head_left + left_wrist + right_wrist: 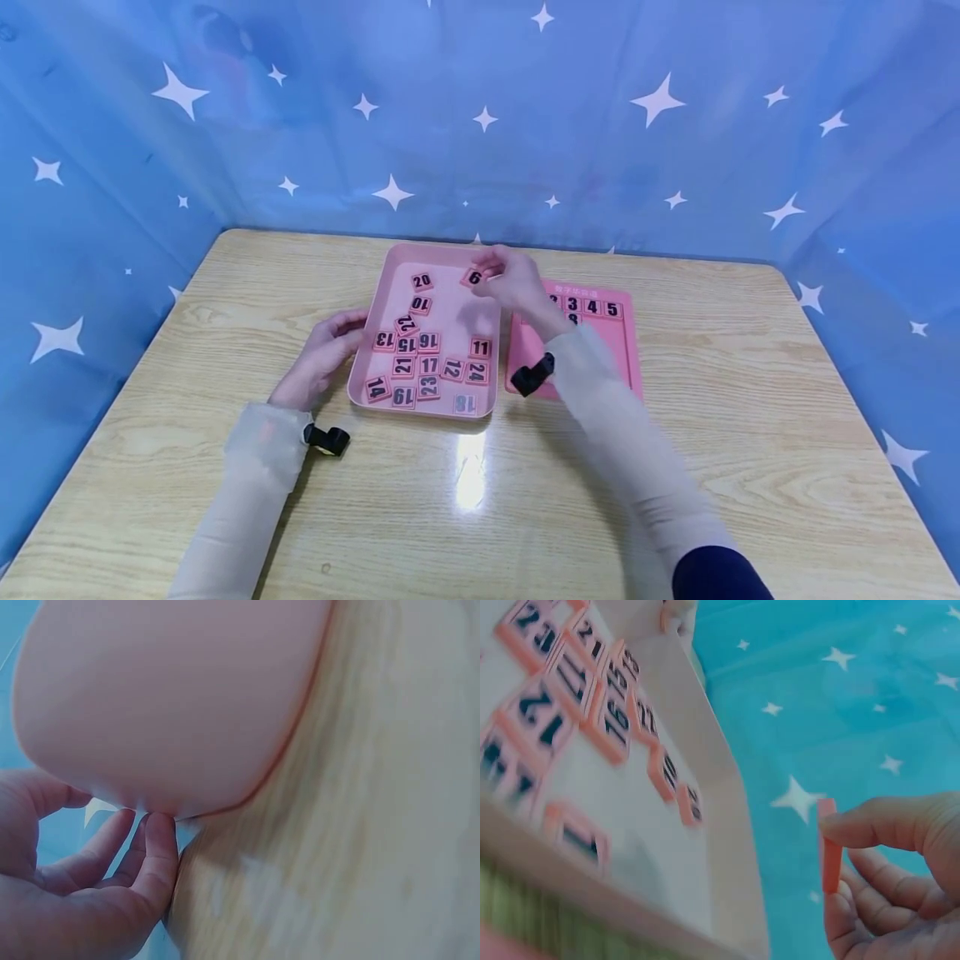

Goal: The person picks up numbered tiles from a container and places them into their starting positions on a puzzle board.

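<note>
Over the upper right of the pink tray point(450, 317), my right hand point(513, 279) pinches a pink number tile marked 6 point(472, 277). In the right wrist view that tile point(829, 847) is edge-on between thumb and fingertips. My left hand point(322, 354) holds the tray's left side; the left wrist view has its bent fingers point(157, 847) against the outer wall. Several loose number tiles point(429, 365) lie in the tray, some turned. A pink number puzzle board point(609, 342), with tiles including 3, 4 and 5 in its top row, is partly hidden by my right forearm.
Tray and board lie side by side on a light wooden table point(750, 417). A blue curtain point(480, 167) with white stars surrounds its back and sides. The tray has raised walls. Small black cameras point(326, 439) are strapped to both wrists.
</note>
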Demonstrator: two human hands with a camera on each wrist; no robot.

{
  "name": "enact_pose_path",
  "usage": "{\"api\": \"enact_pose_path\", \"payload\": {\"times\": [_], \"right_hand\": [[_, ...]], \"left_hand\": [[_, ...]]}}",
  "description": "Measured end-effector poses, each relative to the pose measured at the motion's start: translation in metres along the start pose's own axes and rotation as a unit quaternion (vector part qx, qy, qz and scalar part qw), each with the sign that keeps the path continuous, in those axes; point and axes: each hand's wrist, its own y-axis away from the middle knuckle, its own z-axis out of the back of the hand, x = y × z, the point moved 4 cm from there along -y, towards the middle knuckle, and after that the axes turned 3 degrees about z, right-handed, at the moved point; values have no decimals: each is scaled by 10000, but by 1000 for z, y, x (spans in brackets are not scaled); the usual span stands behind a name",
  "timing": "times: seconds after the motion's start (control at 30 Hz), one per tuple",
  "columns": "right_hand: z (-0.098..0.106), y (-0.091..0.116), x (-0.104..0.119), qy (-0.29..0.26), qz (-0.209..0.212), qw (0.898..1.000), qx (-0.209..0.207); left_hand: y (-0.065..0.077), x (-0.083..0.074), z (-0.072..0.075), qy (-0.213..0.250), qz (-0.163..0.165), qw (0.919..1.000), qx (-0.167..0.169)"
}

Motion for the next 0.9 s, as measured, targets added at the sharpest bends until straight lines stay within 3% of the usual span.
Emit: {"api": "enact_pose_path", "payload": {"times": [0.27, 0.47, 0.9], "right_hand": [[57, 32, -22, 399, 40, 9991, -155], [86, 50, -48, 613, 9, 9976, -326], [109, 72, -105, 954, -257, 9939, -493]], "left_hand": [[1, 1, -1, -5, 79, 10000, 10], [4, -1, -2, -28, 103, 9999, 89], [5, -2, -1, -15, 135, 9999, 53]]}}
